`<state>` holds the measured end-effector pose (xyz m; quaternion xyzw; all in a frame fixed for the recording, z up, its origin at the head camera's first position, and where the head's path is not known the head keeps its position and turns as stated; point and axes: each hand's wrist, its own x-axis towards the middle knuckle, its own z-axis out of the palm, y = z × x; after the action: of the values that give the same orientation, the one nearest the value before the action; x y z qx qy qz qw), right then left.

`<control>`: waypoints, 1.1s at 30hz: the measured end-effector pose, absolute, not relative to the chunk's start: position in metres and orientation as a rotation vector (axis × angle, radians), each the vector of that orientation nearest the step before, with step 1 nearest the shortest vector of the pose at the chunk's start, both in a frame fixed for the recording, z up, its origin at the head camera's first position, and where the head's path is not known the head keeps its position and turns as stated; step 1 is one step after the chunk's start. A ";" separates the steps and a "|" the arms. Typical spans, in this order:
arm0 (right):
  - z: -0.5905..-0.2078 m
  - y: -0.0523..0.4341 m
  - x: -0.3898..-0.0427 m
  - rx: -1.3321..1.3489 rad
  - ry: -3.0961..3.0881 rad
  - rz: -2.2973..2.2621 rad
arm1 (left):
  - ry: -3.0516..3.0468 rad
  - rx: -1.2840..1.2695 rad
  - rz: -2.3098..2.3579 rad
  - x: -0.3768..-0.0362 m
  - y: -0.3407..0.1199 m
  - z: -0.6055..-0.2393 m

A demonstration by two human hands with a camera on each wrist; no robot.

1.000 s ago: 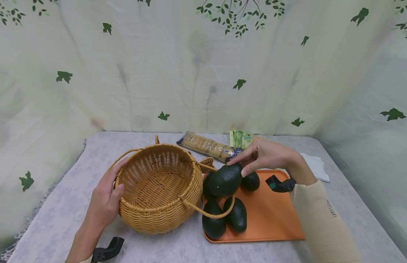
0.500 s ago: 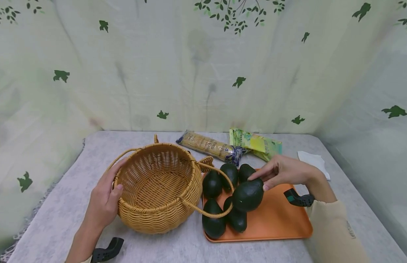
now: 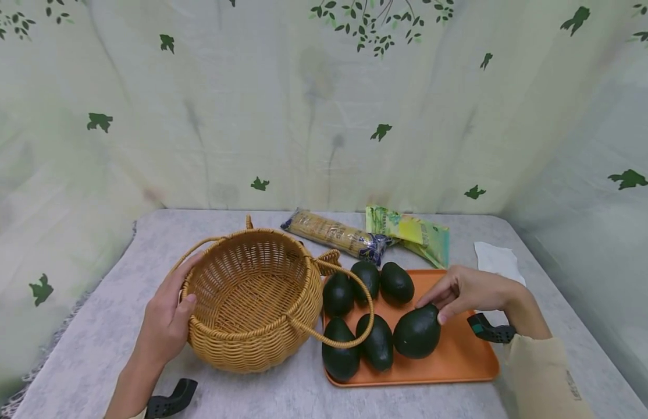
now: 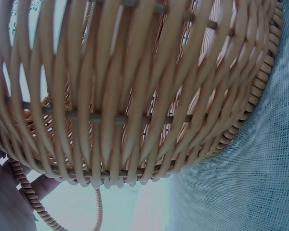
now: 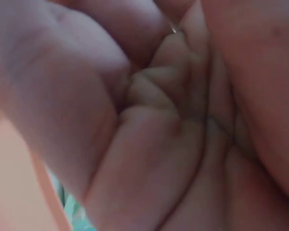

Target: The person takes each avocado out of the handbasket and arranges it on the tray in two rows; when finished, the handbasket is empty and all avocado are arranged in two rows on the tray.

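My left hand grips the left rim of a round wicker basket, which leans so that its bare woven inside faces me. The basket's weave fills most of the left wrist view. At the right, my right hand pinches the upper end of a dark green avocado between thumb and fingers, over the orange tray. Whether that avocado touches the tray I cannot tell. Several other avocados lie on the tray's left half. Only the palm of my right hand shows in the right wrist view.
Behind the tray lie a clear pack of noodles and a green-yellow packet. White tissue sits at the right. One basket handle hangs over the tray's left side. A patterned curtain closes off the back.
My right hand has carried the avocado rightward and down, from above the tray's back left to its middle. The left hand and the basket have stayed in place.
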<state>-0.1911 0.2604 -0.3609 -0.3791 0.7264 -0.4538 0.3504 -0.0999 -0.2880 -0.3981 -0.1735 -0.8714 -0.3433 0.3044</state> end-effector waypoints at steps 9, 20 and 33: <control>-0.378 0.260 -0.191 -0.871 1.847 -1.069 | -2.303 -0.462 -0.909 -0.100 -0.287 -0.398; -0.381 0.254 -0.188 -0.742 1.924 -1.070 | -2.314 -0.455 -0.915 -0.100 -0.286 -0.398; -0.378 0.243 -0.185 -0.736 2.060 -1.100 | -2.329 -0.431 -0.920 -0.101 -0.287 -0.397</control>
<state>-0.1850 0.2425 -0.3776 -0.2828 0.7914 -0.4226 0.3394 -0.1009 -0.2869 -0.3971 -0.1620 -0.8756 -0.3457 0.2958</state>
